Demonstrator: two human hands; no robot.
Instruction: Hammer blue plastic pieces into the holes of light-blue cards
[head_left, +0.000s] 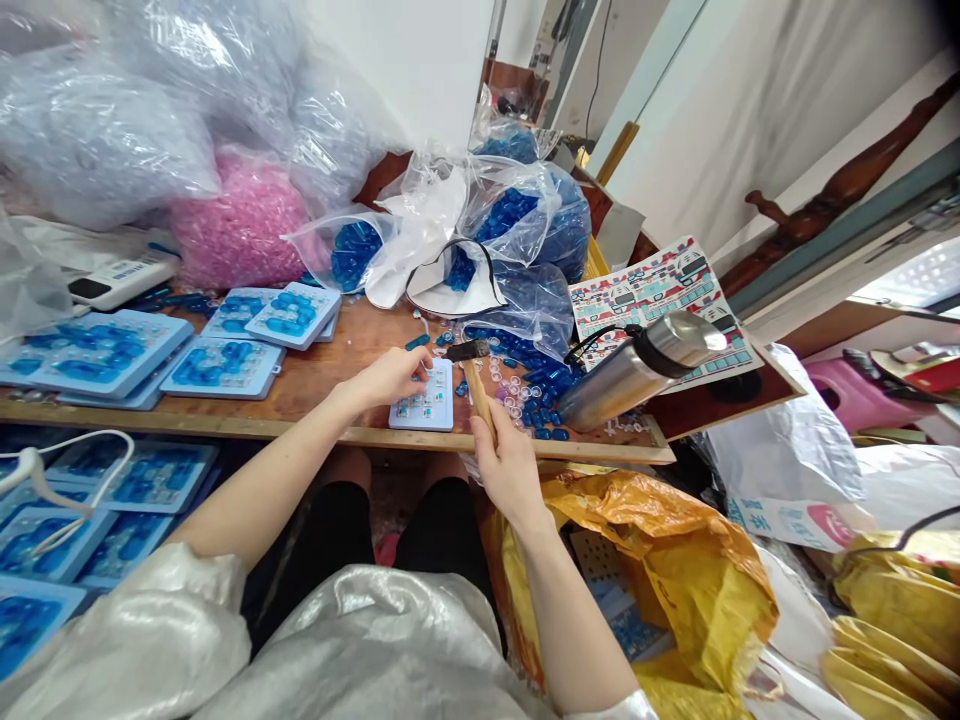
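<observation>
My right hand [504, 458] is wrapped round the wooden handle of a hammer [478, 392]. The hammer's dark head hangs over the top right corner of a light blue plastic panel [441, 412], which lies near the table's front edge with small clear and blue parts set in it. At the panel's upper left, my left hand [390, 378] has its fingertips closed together; anything between them is too small to make out. Right of the panel lie loose clear rings [510, 393] and dark blue plastic pieces [551, 385], heaped close to the hammer.
A steel flask [626, 375] lies tilted at the right, by a printed sticker sheet [679, 290]. Stacked blue panels [225, 368] occupy the left. Behind are bags of blue pieces [517, 215] and a pink bag [240, 225]. A yellow sack [675, 540] stands below the table edge.
</observation>
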